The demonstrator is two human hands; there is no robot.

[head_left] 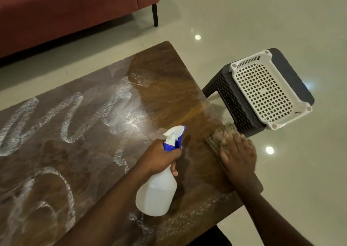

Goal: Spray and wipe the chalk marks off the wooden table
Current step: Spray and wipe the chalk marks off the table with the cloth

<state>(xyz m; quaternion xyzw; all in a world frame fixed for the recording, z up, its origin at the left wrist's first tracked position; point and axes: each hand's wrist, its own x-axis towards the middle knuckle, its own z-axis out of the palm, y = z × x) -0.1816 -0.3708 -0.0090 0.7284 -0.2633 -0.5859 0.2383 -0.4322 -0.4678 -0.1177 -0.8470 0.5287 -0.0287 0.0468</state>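
A brown wooden table (165, 73) fills the lower left of the view. White chalk marks (71, 118) loop across its left and middle; the right part looks wet and darker. My left hand (159, 159) grips the neck of a white spray bottle (157, 193) with a blue trigger, held above the table with its nozzle toward the far right. My right hand (238, 157) lies flat on a mottled brownish cloth (223, 137), pressing it on the table's right edge.
A dark woven-pattern stool (232, 103) stands right of the table with a white perforated plastic basket (268, 88) on it. A red sofa (75, 11) with a black leg is behind the table. Glossy pale floor tiles surround everything.
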